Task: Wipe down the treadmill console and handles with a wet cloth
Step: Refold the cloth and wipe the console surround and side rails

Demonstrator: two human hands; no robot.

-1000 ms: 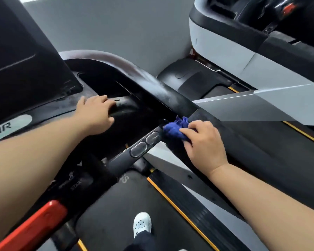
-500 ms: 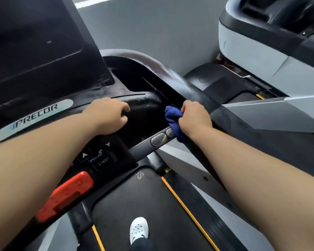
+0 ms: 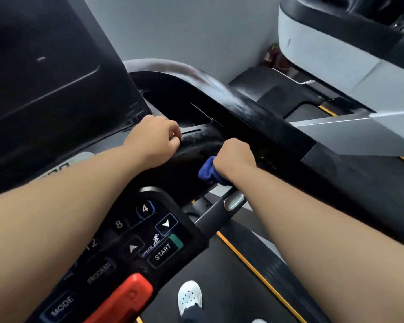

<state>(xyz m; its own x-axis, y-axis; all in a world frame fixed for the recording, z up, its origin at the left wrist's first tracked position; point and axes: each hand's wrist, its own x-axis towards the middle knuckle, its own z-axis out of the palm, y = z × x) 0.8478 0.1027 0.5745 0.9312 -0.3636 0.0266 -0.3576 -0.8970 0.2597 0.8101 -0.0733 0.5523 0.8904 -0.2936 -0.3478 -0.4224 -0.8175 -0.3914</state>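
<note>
Head view. The right hand (image 3: 234, 157) is closed in a fist around a blue cloth (image 3: 209, 171), pressing it onto the black curved front handle (image 3: 196, 145) of the treadmill. The cloth is bunched; only a fold of it shows, protruding from the left and lower side of the fist, the rest being hidden under the palm. It lies on the handle just above the grey crossbar (image 3: 214, 214), which carries an oval metal sensor pad (image 3: 234, 202) directly below the wrist.

The left hand (image 3: 153, 141) is curled shut over the same handle, to the left of the right hand and apart from it, with the fingers wrapped over the far edge; it holds nothing other than the handle itself.

Behind the handle, a recessed tray (image 3: 184, 108) in the console shows only dark interior; whether anything is in it cannot be told. The black side rail (image 3: 254, 113) runs from behind the tray toward the right.

In the lower left, the control panel (image 3: 135, 241) bears keys marked 4, 8, START, MODE and PROGRAM, with a red stop button (image 3: 126, 299) at its near edge. The dark screen (image 3: 44, 66) fills the upper left.

Below, a white shoe (image 3: 189, 296) stands on the running belt (image 3: 219, 276), edged by a yellow stripe. A neighbouring machine (image 3: 336, 54) occupies the upper right.
</note>
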